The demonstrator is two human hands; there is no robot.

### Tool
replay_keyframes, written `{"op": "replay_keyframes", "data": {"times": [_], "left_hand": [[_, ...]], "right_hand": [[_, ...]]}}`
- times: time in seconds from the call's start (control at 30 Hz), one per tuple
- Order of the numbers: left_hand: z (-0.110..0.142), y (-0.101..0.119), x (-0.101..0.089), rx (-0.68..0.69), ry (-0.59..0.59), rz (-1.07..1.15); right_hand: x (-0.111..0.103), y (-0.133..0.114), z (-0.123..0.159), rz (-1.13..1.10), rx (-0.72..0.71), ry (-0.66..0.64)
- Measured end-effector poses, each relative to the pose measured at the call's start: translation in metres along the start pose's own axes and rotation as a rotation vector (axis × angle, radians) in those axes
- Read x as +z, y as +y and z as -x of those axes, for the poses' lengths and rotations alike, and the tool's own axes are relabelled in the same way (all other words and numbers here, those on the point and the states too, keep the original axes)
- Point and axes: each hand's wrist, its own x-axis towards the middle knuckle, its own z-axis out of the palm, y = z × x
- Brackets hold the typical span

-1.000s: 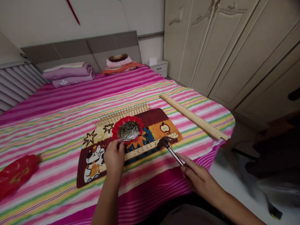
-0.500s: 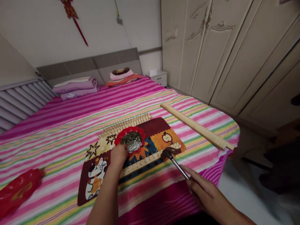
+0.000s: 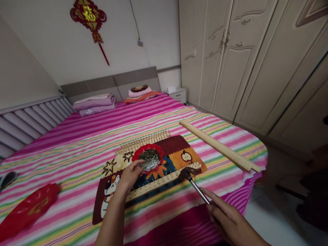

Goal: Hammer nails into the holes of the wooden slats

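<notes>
My right hand (image 3: 227,213) grips a hammer (image 3: 198,189) by its shiny metal shaft. Its dark head rests over the right part of a narrow wooden strip (image 3: 153,184), where several nails stand in a row. My left hand (image 3: 132,176) is at the left rim of a red scalloped bowl (image 3: 161,152) filled with loose nails (image 3: 151,160). Its thumb and index finger are drawn together; whatever is between them is too small to make out. Beneath the bowl and strip lies a patterned mat (image 3: 176,143) with a cat and an apple.
Behind the bowl, wooden strips (image 3: 143,140) bristle with upright nails. Perforated wooden strips (image 3: 217,147) lie to the right on the striped bedspread (image 3: 77,171). A red tray (image 3: 30,208) sits at left. Folded bedding (image 3: 96,104) is by the headboard; wardrobes (image 3: 212,58) stand beyond.
My left hand dipped into the bowl among the nails, then drew back to its left rim. The hammer stays in my right hand over the strip. The view has tilted upward.
</notes>
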Motion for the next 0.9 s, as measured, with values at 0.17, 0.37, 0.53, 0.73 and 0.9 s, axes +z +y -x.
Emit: {"op": "replay_keyframes", "data": {"times": [0.17, 0.37, 0.53, 0.73, 0.9], "left_hand": [[0.033, 0.009, -0.003, -0.082, 0.004, 0.209], [0.081, -0.001, 0.004, -0.116, -0.083, 0.47], [0.11, -0.017, 0.016, -0.119, -0.027, 0.62], [0.113, -0.018, 0.02, -0.049, 0.223, 0.622], [0.095, -0.017, 0.036, -0.044, 0.305, 0.607]], "right_hand": [[0.004, 0.0, 0.006, -0.062, 0.022, -0.05], [0.012, -0.002, 0.017, -0.089, 0.073, -0.09], [0.019, -0.02, 0.038, -0.124, 0.088, -0.072], [0.012, -0.028, 0.045, -0.092, 0.116, -0.044], [0.002, -0.025, 0.035, -0.129, 0.137, 0.013]]}}
